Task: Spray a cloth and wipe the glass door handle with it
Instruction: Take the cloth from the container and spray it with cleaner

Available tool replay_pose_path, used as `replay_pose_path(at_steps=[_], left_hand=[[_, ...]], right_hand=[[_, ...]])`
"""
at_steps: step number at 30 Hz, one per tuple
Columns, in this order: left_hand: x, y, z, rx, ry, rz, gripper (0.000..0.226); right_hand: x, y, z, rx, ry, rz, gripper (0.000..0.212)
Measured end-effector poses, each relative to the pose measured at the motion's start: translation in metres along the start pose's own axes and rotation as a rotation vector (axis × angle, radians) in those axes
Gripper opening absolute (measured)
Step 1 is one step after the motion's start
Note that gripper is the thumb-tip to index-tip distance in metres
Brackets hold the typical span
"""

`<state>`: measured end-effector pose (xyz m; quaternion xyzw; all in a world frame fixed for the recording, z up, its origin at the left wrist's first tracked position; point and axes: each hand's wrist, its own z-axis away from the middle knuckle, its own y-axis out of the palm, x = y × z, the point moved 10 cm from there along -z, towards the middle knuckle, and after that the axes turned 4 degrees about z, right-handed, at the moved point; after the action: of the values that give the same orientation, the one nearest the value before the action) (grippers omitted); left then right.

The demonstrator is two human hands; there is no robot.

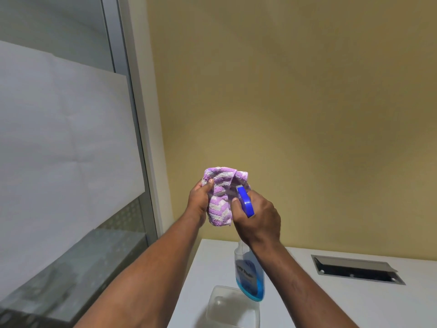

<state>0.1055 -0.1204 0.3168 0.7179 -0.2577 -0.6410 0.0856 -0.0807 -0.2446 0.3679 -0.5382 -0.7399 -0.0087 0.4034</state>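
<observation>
One cloth point(221, 197), purple-and-white zigzag terry, bunched, gripped by left hand point(199, 201) in front of a yellow wall point(283, 91); one spray bottle point(249, 275), clear, blue liquid in its lower part, blue trigger head against the cloth, clasped at the neck by right hand point(256, 218); one clear tub point(233, 306) on white counter point(331, 304), contents indiscernible.

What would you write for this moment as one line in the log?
step: spraying cloth | left hand: holds purple cloth | right hand: holds spray bottle, nozzle at cloth | door handle: not in view
</observation>
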Motion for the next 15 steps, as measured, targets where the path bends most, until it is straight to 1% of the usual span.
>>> replay_pose_path(at_steps=[3,6,12,15], left_hand=[[-0.008,-0.003,0.001,-0.016,0.012,0.018,0.014],[-0.014,-0.007,0.000,-0.034,0.018,0.018,0.014],[-0.024,-0.012,-0.003,-0.061,0.045,0.057,0.013],[-0.026,-0.015,-0.005,-0.067,0.047,0.071,0.014]], right_hand=[[-0.006,-0.008,0.003,-0.021,0.025,0.012,0.023],[-0.005,-0.005,0.011,0.024,0.017,0.030,0.023],[0.014,0.011,0.037,0.102,-0.126,0.056,0.028],[0.022,0.023,0.051,0.128,-0.167,0.070,0.029]])
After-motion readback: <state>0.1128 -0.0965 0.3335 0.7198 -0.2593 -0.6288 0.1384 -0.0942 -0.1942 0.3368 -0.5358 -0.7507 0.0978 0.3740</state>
